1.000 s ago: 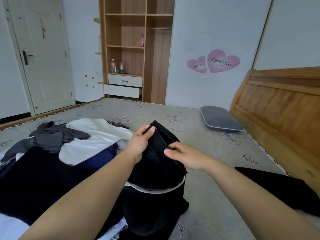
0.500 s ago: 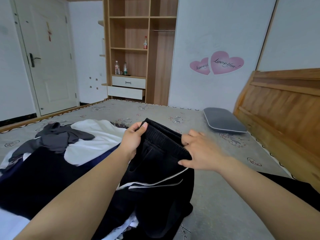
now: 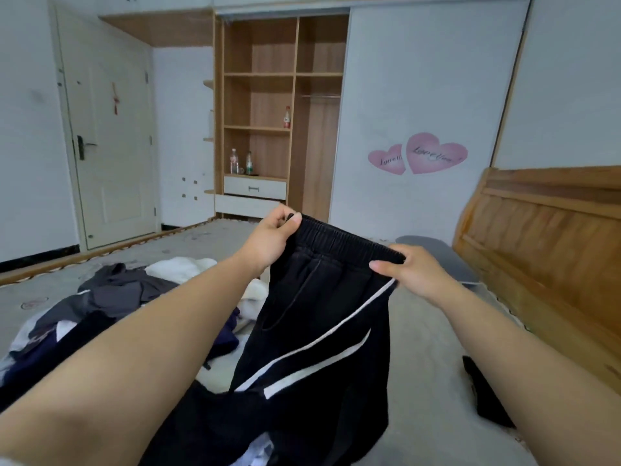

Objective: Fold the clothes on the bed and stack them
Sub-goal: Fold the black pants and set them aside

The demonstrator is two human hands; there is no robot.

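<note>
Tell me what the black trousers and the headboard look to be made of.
Black trousers: soft matte fabric, likely knit cotton or a blend, with a ribbed elastic waistband and white stripes; they drape limply. Headboard: wood with an orange-brown semi-gloss finish and visible grain.

Open wooden wardrobe [image 3: 280,105] holding bottles [image 3: 240,162]; pink heart stickers [image 3: 418,154], white door [image 3: 112,146], grey pillow [image 3: 437,257]

Two pink heart stickers [image 3: 418,154] on the white wall carry dark script lettering. The larger heart [image 3: 437,152] reads "Love You", slanting slightly down to the right; the smaller heart [image 3: 386,159] beside it bears similar script that begins "Love" but blurs at its end. The labels on the bottles [image 3: 242,162] in the wardrobe are too small to read.
</note>
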